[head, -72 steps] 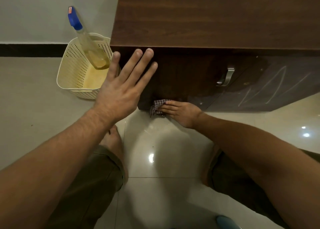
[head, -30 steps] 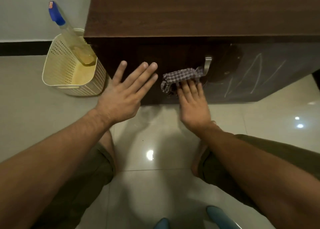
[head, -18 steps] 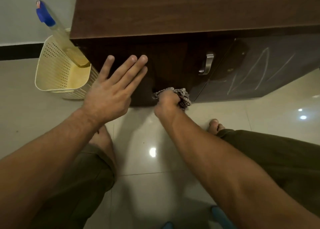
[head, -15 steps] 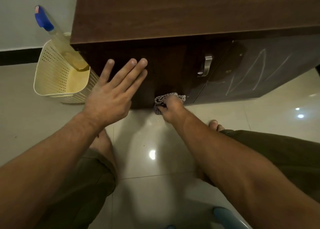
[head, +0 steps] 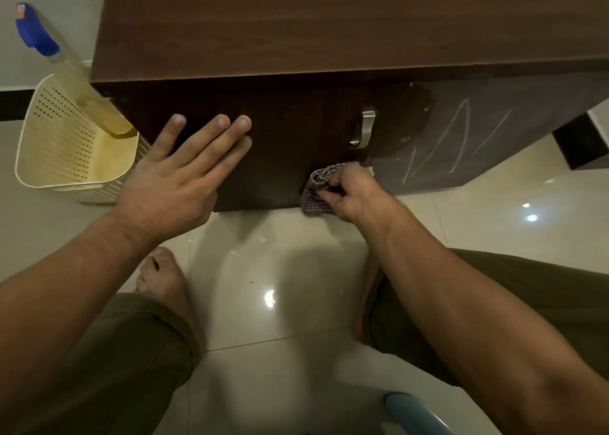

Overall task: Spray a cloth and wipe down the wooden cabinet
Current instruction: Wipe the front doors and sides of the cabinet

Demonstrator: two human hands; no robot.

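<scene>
Having come down from beside the handle (head: 364, 128) a second ago, now rubbing along the foot of the cabinet (head: 296, 39) door, centre-right of the frame, just under that handle. Gripping the bunched checked cloth (head: 318, 191) in the right hand (head: 349, 192), fingers curled round it, pressing it to the wood near the floor (head: 280, 270). Bracing with the left hand (head: 178, 177), fingers straight and flat on the door at centre-left, likely steadying the crouch. Leaving the spray bottle (head: 66, 69) leaning in the basket (head: 59, 144), upper left, probably not needed for this stroke.
</scene>
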